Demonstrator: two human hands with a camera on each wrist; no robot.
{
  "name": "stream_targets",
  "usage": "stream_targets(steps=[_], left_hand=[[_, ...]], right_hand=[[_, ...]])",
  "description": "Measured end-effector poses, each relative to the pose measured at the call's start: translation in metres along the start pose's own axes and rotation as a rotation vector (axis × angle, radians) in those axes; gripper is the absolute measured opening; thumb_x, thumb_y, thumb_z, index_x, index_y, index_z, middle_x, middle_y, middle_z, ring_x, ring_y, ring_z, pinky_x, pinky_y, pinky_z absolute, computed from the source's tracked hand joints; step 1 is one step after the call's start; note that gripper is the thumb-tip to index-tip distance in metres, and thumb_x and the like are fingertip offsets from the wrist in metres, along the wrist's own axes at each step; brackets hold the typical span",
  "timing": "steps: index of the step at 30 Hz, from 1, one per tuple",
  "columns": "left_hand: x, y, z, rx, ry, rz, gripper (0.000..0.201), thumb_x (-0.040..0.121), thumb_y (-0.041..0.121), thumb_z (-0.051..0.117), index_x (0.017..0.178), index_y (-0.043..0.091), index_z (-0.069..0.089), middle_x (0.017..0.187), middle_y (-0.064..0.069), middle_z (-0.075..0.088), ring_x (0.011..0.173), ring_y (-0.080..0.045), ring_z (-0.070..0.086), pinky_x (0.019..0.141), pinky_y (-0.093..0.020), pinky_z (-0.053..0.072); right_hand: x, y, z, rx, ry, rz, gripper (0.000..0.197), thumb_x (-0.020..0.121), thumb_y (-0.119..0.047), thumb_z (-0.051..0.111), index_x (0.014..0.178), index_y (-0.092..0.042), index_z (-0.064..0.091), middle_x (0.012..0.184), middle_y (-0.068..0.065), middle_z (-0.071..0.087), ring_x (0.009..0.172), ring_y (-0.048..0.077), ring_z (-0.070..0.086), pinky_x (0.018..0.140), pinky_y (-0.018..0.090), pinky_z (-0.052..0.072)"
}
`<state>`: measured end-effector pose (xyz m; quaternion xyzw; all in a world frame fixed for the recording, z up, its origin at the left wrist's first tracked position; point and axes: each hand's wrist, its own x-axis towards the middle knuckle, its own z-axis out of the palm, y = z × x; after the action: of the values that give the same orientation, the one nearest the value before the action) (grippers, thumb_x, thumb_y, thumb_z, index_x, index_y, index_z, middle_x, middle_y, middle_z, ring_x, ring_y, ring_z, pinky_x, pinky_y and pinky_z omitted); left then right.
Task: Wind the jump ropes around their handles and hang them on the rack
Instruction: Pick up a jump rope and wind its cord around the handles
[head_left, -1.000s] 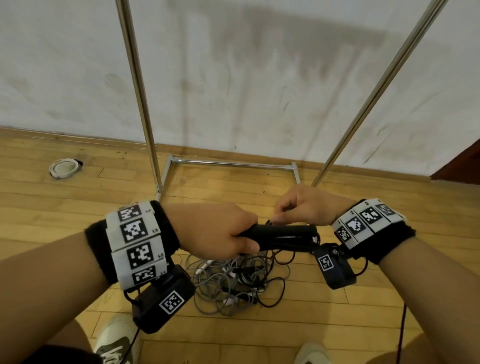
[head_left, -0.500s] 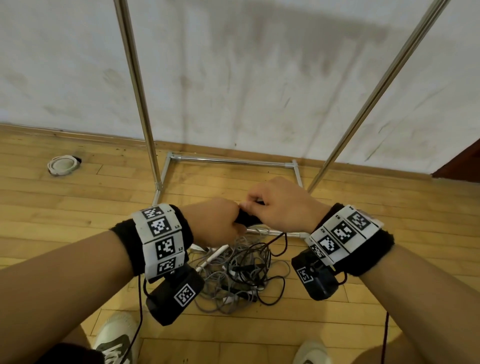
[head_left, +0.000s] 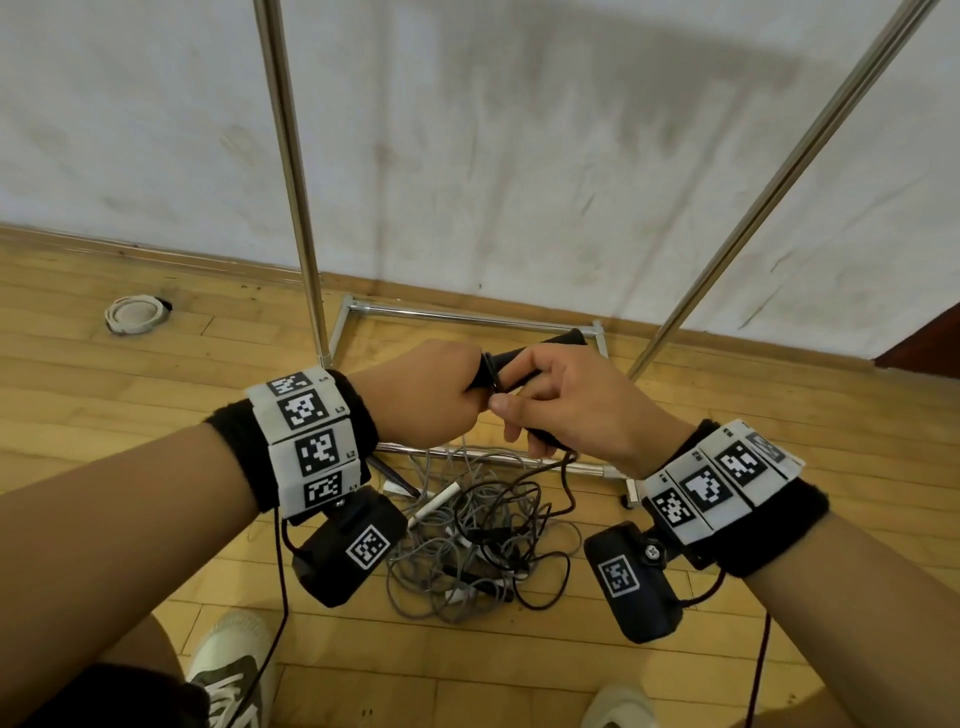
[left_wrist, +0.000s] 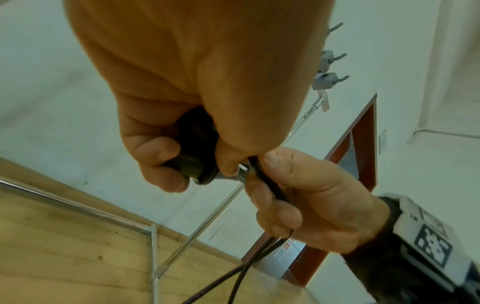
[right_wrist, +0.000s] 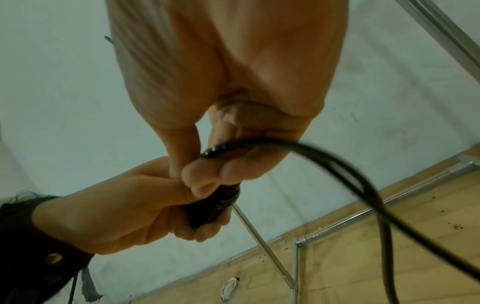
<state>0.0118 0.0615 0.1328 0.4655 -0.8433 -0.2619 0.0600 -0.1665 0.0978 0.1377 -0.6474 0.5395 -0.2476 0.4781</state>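
My left hand (head_left: 447, 400) grips a black jump-rope handle (head_left: 558, 343) at its cord end; the handle's far tip points away toward the rack base. Against it, my right hand (head_left: 540, 395) pinches the black cord (head_left: 569, 483), which drops to a tangled pile of grey and black ropes (head_left: 478, 540) on the floor. In the left wrist view the cord (left_wrist: 265, 181) runs along the right fingers beside the handle (left_wrist: 192, 148). The right wrist view shows the cord (right_wrist: 298, 144) looping out from the right fingertips. The metal rack (head_left: 291, 182) stands right behind the hands.
The rack's second post (head_left: 779, 182) slants at the right and its base bars (head_left: 467, 314) lie on the wooden floor against a white wall. A white round object (head_left: 136, 314) lies at the left. My shoes (head_left: 228, 670) are below. Grey hooks (left_wrist: 327, 80) show high up.
The handle was level in the left hand; it has swung to point away. The right hand came in from the far end to the left hand and now pinches the cord.
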Motion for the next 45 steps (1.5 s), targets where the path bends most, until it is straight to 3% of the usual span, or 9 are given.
stream_targets(steps=[4, 12, 18, 24, 27, 33, 37, 40, 45], left_hand=[[-0.004, 0.001, -0.011, -0.115, -0.014, 0.021, 0.020, 0.097, 0.023, 0.050, 0.091, 0.007, 0.060, 0.084, -0.014, 0.070, 0.073, -0.031, 0.067, 0.065, -0.049, 0.056], [-0.015, 0.003, -0.019, -0.299, -0.059, 0.106, 0.012, 0.101, 0.024, 0.049, 0.098, 0.018, 0.058, 0.087, -0.002, 0.069, 0.072, -0.012, 0.068, 0.068, -0.031, 0.055], [-0.021, 0.010, -0.023, -0.394, -0.123, 0.141, 0.011, 0.102, 0.021, 0.049, 0.106, 0.013, 0.055, 0.089, -0.003, 0.068, 0.073, -0.014, 0.065, 0.067, -0.029, 0.050], [-0.027, 0.012, -0.026, -0.411, -0.160, 0.179, 0.005, 0.101, 0.019, 0.051, 0.103, 0.016, 0.054, 0.080, 0.004, 0.066, 0.072, -0.015, 0.064, 0.069, -0.035, 0.053], [-0.030, 0.013, -0.028, -0.400, -0.172, 0.184, 0.004, 0.101, 0.019, 0.051, 0.099, 0.019, 0.055, 0.079, 0.006, 0.066, 0.071, -0.014, 0.064, 0.069, -0.034, 0.053], [-0.037, 0.016, -0.031, -0.382, -0.301, 0.220, 0.006, 0.100, 0.021, 0.054, 0.098, 0.026, 0.057, 0.082, 0.000, 0.068, 0.070, -0.011, 0.064, 0.066, -0.029, 0.053], [-0.040, 0.015, -0.025, -0.282, -0.460, 0.190, 0.004, 0.099, 0.023, 0.054, 0.098, 0.026, 0.056, 0.078, 0.007, 0.067, 0.072, -0.017, 0.062, 0.070, -0.036, 0.053], [-0.038, 0.018, -0.017, -0.136, -0.540, 0.182, 0.005, 0.099, 0.029, 0.054, 0.095, 0.026, 0.055, 0.074, 0.014, 0.065, 0.068, -0.006, 0.061, 0.062, -0.023, 0.048], [-0.032, 0.022, 0.000, 0.119, -0.626, 0.179, 0.010, 0.099, 0.033, 0.051, 0.091, 0.026, 0.050, 0.084, 0.000, 0.063, 0.067, -0.014, 0.056, 0.064, -0.031, 0.048]], right_hand=[[-0.005, 0.007, 0.006, -0.058, 0.141, -0.085, 0.019, 0.090, -0.024, 0.069, 0.082, -0.008, 0.063, 0.056, 0.005, 0.066, 0.040, 0.014, 0.052, 0.040, 0.022, 0.041], [-0.021, 0.020, 0.002, 0.076, 0.110, -0.192, 0.022, 0.092, 0.003, 0.060, 0.098, -0.015, 0.071, 0.081, 0.008, 0.074, 0.068, 0.014, 0.067, 0.060, 0.023, 0.052], [-0.025, 0.030, -0.003, 0.062, 0.115, -0.112, 0.022, 0.090, -0.030, 0.065, 0.083, -0.010, 0.073, 0.063, 0.008, 0.070, 0.043, 0.014, 0.054, 0.045, 0.021, 0.043], [-0.024, 0.036, -0.005, -0.078, -0.056, -0.229, 0.034, 0.097, -0.017, 0.059, 0.082, -0.045, 0.073, 0.080, 0.010, 0.073, 0.056, 0.002, 0.057, 0.058, 0.013, 0.045], [-0.018, 0.040, -0.006, -0.088, -0.161, -0.195, 0.024, 0.097, -0.008, 0.057, 0.101, -0.026, 0.071, 0.077, -0.002, 0.070, 0.061, 0.004, 0.061, 0.062, 0.016, 0.050], [-0.008, 0.056, -0.006, -0.289, -0.196, -0.130, 0.025, 0.095, -0.046, 0.054, 0.086, -0.033, 0.073, 0.058, -0.005, 0.065, 0.054, 0.002, 0.057, 0.061, 0.010, 0.046], [0.003, 0.062, -0.015, -0.410, -0.257, 0.034, 0.008, 0.088, -0.015, 0.069, 0.091, -0.008, 0.071, 0.070, -0.010, 0.061, 0.068, 0.002, 0.058, 0.086, 0.037, 0.055], [0.003, 0.050, -0.021, -0.405, -0.392, -0.084, 0.007, 0.088, -0.012, 0.067, 0.086, -0.018, 0.070, 0.075, 0.002, 0.069, 0.063, 0.000, 0.059, 0.065, 0.025, 0.049], [0.003, 0.043, -0.017, -0.543, -0.425, -0.062, 0.023, 0.096, -0.034, 0.058, 0.080, -0.021, 0.066, 0.058, -0.010, 0.058, 0.051, 0.001, 0.048, 0.055, 0.020, 0.040]])
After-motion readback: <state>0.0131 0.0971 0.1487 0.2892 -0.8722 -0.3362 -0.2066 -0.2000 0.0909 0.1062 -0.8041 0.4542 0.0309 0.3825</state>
